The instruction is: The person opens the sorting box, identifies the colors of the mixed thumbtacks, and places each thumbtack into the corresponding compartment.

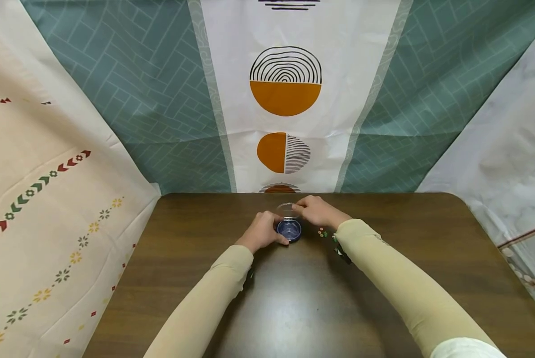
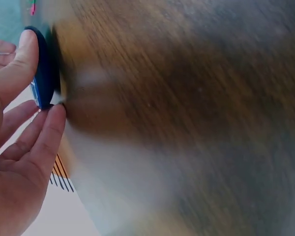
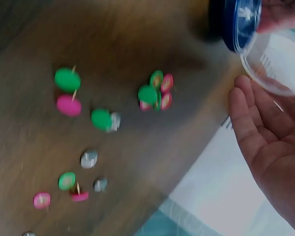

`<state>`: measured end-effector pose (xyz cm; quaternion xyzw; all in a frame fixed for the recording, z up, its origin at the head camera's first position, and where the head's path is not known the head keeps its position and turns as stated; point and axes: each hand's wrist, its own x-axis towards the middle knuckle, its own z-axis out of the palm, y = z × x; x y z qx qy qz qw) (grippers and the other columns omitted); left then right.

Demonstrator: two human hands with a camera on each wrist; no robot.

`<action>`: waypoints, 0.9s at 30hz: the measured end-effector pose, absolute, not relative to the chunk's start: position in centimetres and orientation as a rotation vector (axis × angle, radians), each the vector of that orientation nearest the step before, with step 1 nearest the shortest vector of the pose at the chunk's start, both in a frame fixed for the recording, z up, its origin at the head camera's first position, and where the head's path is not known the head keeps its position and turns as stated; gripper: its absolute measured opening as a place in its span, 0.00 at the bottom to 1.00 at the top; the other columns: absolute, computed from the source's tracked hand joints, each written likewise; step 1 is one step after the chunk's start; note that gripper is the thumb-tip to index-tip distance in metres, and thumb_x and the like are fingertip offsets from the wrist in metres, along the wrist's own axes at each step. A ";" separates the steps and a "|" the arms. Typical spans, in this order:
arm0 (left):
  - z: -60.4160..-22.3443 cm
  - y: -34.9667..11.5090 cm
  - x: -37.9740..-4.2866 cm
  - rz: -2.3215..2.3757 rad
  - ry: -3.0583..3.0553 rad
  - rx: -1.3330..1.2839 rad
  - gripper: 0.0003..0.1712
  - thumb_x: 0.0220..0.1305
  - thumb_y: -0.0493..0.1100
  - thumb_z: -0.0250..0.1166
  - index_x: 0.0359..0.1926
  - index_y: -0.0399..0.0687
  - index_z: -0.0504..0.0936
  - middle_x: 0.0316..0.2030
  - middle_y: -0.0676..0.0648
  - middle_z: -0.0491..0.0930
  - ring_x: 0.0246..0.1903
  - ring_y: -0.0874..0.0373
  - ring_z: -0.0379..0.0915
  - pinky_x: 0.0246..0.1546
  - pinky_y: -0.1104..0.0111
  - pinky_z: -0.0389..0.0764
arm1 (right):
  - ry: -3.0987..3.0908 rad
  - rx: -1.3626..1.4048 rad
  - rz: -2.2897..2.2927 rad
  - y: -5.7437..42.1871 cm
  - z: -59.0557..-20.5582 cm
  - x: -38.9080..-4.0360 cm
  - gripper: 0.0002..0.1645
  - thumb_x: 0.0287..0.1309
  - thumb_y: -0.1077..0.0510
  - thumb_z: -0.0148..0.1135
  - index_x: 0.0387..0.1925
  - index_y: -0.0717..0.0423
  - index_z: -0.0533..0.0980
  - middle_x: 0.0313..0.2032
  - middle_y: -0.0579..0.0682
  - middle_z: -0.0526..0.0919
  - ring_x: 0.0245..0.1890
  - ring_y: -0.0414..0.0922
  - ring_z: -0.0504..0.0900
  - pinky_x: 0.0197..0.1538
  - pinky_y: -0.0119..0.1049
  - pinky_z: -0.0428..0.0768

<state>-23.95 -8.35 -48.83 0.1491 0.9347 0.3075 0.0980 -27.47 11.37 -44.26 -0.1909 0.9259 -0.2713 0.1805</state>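
Observation:
A small round blue container sits low over the table, its inside facing up. My left hand grips it from the left, thumb at the near side and fingers at the far side. In the left wrist view the thumb lies against the dark blue wall. A clear round lid stands raised at the container's far edge. My right hand pinches the lid's right side between thumb and fingers. The right wrist view shows the lid right beside the blue rim.
Several thumbtacks lie loose on the table right of the container: green, pink and silver, some in a cluster. The brown table ends at a patterned cloth behind the hands.

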 end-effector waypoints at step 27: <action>-48.3 -7.8 -23.7 0.927 2.784 0.354 0.41 0.27 0.50 0.83 0.49 0.42 0.82 0.46 0.46 0.83 0.49 0.54 0.77 0.52 0.62 0.76 | 2.792 -0.734 -0.411 18.4 -45.8 -25.4 0.03 0.54 0.54 0.66 0.31 0.45 0.84 0.29 0.37 0.85 0.28 0.34 0.79 0.37 0.36 0.78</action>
